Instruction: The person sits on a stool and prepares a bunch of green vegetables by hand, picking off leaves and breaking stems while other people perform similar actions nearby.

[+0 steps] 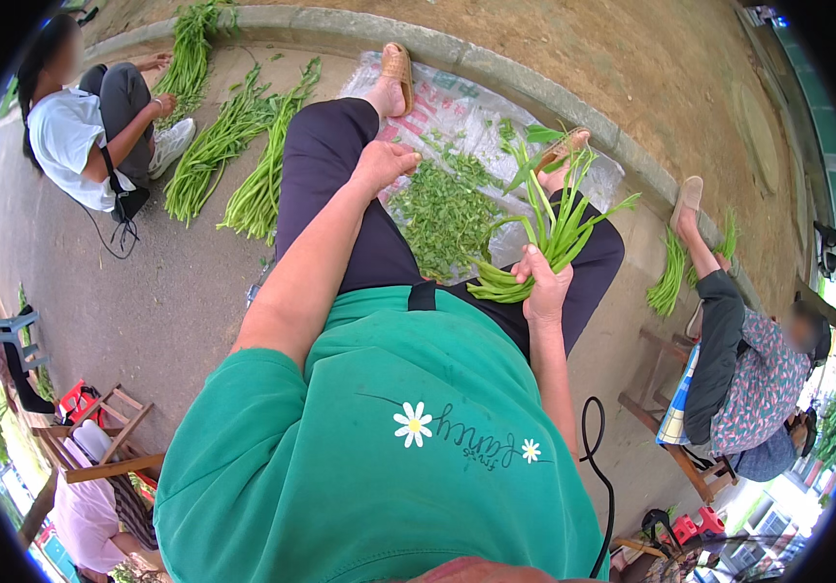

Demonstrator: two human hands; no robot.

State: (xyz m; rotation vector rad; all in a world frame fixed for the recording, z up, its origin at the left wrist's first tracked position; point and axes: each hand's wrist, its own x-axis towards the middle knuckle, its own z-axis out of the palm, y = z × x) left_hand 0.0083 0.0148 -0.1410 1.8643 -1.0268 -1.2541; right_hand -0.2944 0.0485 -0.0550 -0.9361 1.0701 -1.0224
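My right hand [545,283] grips a bunch of long green vegetable stems [560,233], level with my right thigh. The stems fan out away from me, with a few leaves near their far ends. My left hand [386,167] hangs over my left knee, thumb and fingers pinched together. Nothing shows between those fingertips. Between my legs, a heap of picked green leaves [443,211] lies on a flattened white plastic sack [454,98] bearing print. My sandalled feet rest at the sack's far part.
Left of my leg lie two bundles of leafy stems [268,175] [217,157]. A person [75,131] squats beyond them by another bundle [192,58]. At right, a seated person [753,379] has stem bundles [668,273] nearby. A concrete kerb [490,62] runs ahead. A black cable [607,488] loops beside me.
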